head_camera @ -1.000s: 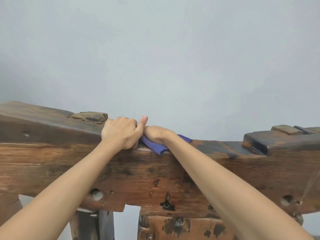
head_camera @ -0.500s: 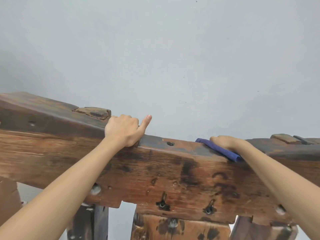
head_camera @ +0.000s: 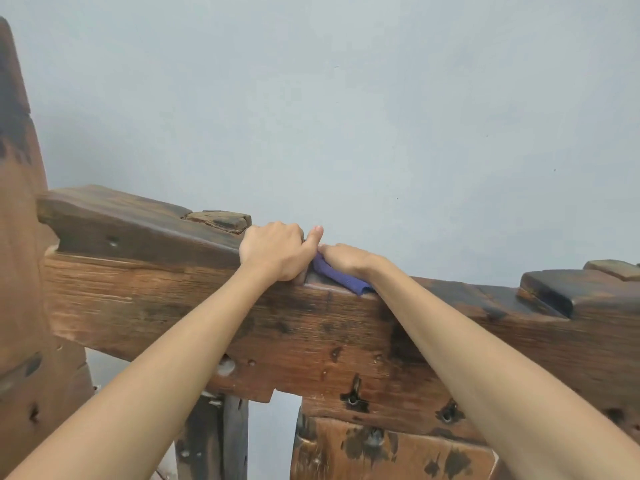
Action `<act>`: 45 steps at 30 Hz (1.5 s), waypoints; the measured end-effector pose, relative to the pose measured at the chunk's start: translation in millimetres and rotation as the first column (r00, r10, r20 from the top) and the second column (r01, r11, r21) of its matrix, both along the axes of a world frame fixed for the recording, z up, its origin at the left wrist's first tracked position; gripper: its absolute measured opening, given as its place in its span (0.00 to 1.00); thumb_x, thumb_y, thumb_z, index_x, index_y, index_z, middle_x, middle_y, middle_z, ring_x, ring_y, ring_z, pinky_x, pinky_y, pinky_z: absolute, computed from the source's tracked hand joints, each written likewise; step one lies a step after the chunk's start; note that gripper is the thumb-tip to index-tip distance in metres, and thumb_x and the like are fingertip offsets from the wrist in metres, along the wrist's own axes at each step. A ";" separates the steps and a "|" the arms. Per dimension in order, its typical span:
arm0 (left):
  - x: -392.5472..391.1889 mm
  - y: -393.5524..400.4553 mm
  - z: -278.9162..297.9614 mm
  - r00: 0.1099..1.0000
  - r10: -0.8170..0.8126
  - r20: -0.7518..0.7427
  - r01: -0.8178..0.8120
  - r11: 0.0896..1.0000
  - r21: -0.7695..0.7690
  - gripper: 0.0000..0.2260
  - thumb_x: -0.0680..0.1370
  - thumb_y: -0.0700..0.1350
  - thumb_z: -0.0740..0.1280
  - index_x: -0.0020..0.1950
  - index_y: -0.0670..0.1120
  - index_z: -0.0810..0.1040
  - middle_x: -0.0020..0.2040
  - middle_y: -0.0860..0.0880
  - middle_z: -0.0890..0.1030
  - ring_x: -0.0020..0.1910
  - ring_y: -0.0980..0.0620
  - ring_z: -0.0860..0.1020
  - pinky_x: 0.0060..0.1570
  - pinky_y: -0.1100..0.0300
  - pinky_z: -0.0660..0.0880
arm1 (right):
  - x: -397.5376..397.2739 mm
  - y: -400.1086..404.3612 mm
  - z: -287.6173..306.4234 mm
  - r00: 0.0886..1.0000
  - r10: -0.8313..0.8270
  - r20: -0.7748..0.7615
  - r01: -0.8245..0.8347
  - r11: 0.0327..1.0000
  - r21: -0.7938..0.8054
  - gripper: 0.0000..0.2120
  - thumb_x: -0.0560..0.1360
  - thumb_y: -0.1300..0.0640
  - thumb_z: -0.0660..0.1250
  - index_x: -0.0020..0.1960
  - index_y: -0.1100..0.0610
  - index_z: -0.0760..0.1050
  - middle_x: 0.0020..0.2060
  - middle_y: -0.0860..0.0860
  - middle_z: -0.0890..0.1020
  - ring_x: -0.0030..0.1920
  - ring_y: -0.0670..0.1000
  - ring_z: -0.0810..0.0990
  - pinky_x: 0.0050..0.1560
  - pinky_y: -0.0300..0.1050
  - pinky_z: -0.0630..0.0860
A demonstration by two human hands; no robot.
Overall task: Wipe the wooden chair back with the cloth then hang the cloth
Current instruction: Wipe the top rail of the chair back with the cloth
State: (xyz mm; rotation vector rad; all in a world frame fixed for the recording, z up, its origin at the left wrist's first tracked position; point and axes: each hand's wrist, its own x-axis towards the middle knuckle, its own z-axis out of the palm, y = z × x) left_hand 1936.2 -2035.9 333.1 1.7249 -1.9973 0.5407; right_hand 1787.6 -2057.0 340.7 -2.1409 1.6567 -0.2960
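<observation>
— What moved?
— The right hand (head_camera: pixel 348 259) slid the blue cloth (head_camera: pixel 341 277) back leftward along the wooden chair back (head_camera: pixel 311 327), touching the left hand (head_camera: pixel 273 251).
— Fingers?
— Right pressing the cloth flat; left curled over the top edge.

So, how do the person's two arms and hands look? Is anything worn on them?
Both forearms are bare as far as the picture shows: no sleeves, gloves, watch or bracelets in view. The left hand and the right hand show no rings on the parts that can be seen. The left thumbnail looks short and unpainted. The upper arms are out of view.
</observation>
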 end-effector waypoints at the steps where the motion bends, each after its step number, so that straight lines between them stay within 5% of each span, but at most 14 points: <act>1: 1.1 -1.5 0.7 1.000 0.000 0.003 0.000 1.000 0.005 0.31 0.82 0.62 0.45 0.42 0.47 0.82 0.44 0.44 0.84 0.49 0.40 0.82 0.42 0.50 0.65 | -8.5 9.4 0.3 0.999 0.003 -0.047 -0.006 0.997 -0.075 0.28 0.85 0.46 0.44 0.69 0.58 0.74 0.70 0.58 0.76 0.70 0.58 0.73 0.73 0.56 0.65; 5: 3.4 0.7 4.5 0.999 0.027 0.039 -0.029 0.998 0.049 0.23 0.81 0.57 0.51 0.51 0.49 0.83 0.55 0.43 0.85 0.55 0.40 0.81 0.43 0.51 0.64 | -63.9 67.7 -16.5 0.976 0.069 -0.209 -0.154 0.891 -0.427 0.21 0.81 0.36 0.43 0.62 0.38 0.71 0.63 0.44 0.80 0.64 0.54 0.78 0.58 0.55 0.73; 10: -2.2 8.8 6.1 0.998 0.051 0.023 -0.054 0.992 0.114 0.24 0.82 0.58 0.48 0.52 0.48 0.81 0.56 0.44 0.84 0.50 0.42 0.78 0.43 0.51 0.65 | -169.9 119.1 -71.0 0.914 -0.322 -0.248 -0.018 0.577 -0.816 0.27 0.82 0.36 0.51 0.73 0.47 0.73 0.68 0.53 0.79 0.70 0.55 0.76 0.69 0.53 0.71; 15: -6.5 8.2 3.5 0.996 0.085 0.011 -0.086 0.994 0.066 0.24 0.83 0.57 0.48 0.47 0.47 0.80 0.53 0.43 0.85 0.45 0.42 0.77 0.43 0.51 0.64 | -249.5 125.3 -117.1 0.866 -0.497 -0.044 0.126 0.304 -0.944 0.26 0.82 0.41 0.54 0.75 0.54 0.70 0.72 0.57 0.73 0.73 0.61 0.70 0.76 0.59 0.59; 18: -10.2 7.3 -1.0 0.995 0.102 -0.016 -0.102 0.995 0.008 0.27 0.83 0.59 0.47 0.41 0.46 0.79 0.47 0.43 0.85 0.40 0.43 0.74 0.41 0.52 0.63 | -217.6 113.8 -140.1 0.824 -0.498 0.270 0.389 0.151 -0.909 0.26 0.82 0.46 0.54 0.76 0.54 0.68 0.77 0.57 0.68 0.79 0.61 0.62 0.78 0.60 0.51; 22: -10.0 4.3 -3.3 0.993 0.114 -0.018 -0.115 0.993 -0.040 0.30 0.82 0.62 0.46 0.37 0.46 0.78 0.38 0.45 0.81 0.36 0.42 0.75 0.38 0.52 0.64 | -120.9 92.0 -146.2 0.550 -0.385 0.741 0.807 0.017 -0.590 0.25 0.85 0.49 0.51 0.80 0.53 0.60 0.81 0.57 0.59 0.81 0.60 0.54 0.79 0.60 0.49; 25: -10.6 3.4 -2.5 0.994 0.105 -0.006 -0.105 0.994 -0.041 0.31 0.83 0.62 0.45 0.37 0.45 0.78 0.38 0.45 0.82 0.37 0.42 0.75 0.40 0.51 0.64 | -46.5 82.6 -143.7 0.434 -0.355 0.828 0.895 0.064 -0.442 0.27 0.86 0.47 0.49 0.82 0.53 0.53 0.82 0.57 0.52 0.82 0.59 0.49 0.80 0.59 0.47; 29: -11.0 4.5 -1.4 0.994 0.106 -0.007 -0.106 0.994 -0.029 0.31 0.83 0.62 0.45 0.40 0.45 0.80 0.43 0.43 0.84 0.40 0.41 0.76 0.44 0.50 0.65 | 31.8 84.1 -157.6 0.637 -0.316 0.703 0.768 0.177 -0.616 0.28 0.85 0.46 0.50 0.83 0.54 0.53 0.82 0.58 0.51 0.82 0.62 0.50 0.79 0.60 0.47; 31: -7.8 4.4 -0.1 0.996 0.086 0.006 -0.086 0.996 -0.018 0.31 0.83 0.62 0.45 0.40 0.46 0.79 0.45 0.42 0.84 0.42 0.41 0.76 0.44 0.50 0.65 | 49.3 88.2 -180.0 0.880 -0.258 0.399 0.459 0.243 -0.854 0.29 0.83 0.46 0.54 0.82 0.52 0.56 0.81 0.57 0.56 0.82 0.60 0.53 0.79 0.58 0.50; 33: -1.5 6.6 1.4 0.999 0.042 0.023 -0.042 0.999 0.010 0.30 0.82 0.64 0.45 0.38 0.47 0.76 0.44 0.44 0.83 0.40 0.42 0.75 0.42 0.50 0.64 | 34.0 85.6 -201.6 0.992 -0.123 -0.026 0.011 0.290 -0.957 0.30 0.79 0.44 0.61 0.80 0.47 0.63 0.77 0.53 0.65 0.79 0.56 0.59 0.78 0.53 0.52; 35: 4.4 7.7 4.6 0.999 0.019 0.050 -0.021 0.999 0.037 0.28 0.82 0.64 0.47 0.41 0.48 0.78 0.46 0.44 0.84 0.41 0.43 0.76 0.42 0.50 0.63 | -5.0 83.1 -213.2 0.925 -0.052 -0.376 -0.343 0.311 -0.886 0.30 0.77 0.43 0.64 0.78 0.45 0.67 0.73 0.48 0.72 0.75 0.53 0.64 0.79 0.50 0.52; 37: 4.9 9.8 5.4 0.997 0.014 0.082 -0.019 0.999 0.051 0.26 0.82 0.63 0.49 0.49 0.50 0.83 0.50 0.43 0.85 0.47 0.41 0.80 0.43 0.51 0.64 | -57.8 86.4 -220.8 0.829 -0.049 -0.557 -0.514 0.327 -0.793 0.29 0.78 0.43 0.62 0.78 0.46 0.66 0.72 0.46 0.74 0.75 0.52 0.66 0.80 0.51 0.51; 41: -1.0 10.4 4.9 0.994 0.042 0.103 -0.047 0.997 0.056 0.24 0.81 0.61 0.52 0.55 0.51 0.84 0.53 0.44 0.85 0.48 0.42 0.80 0.41 0.52 0.64 | -191.3 111.3 -224.5 0.776 -0.133 -0.616 -0.510 0.442 -0.738 0.28 0.77 0.41 0.63 0.76 0.43 0.68 0.69 0.44 0.78 0.71 0.52 0.71 0.79 0.52 0.53; 45: -2.8 6.1 0.4 0.989 0.108 0.104 -0.111 0.993 0.030 0.23 0.81 0.61 0.52 0.57 0.51 0.82 0.56 0.44 0.85 0.50 0.41 0.81 0.41 0.52 0.66 | -308.8 139.3 -211.5 0.869 -0.367 -0.331 -0.101 0.524 -0.846 0.23 0.78 0.41 0.60 0.70 0.47 0.73 0.61 0.51 0.82 0.63 0.59 0.75 0.79 0.58 0.56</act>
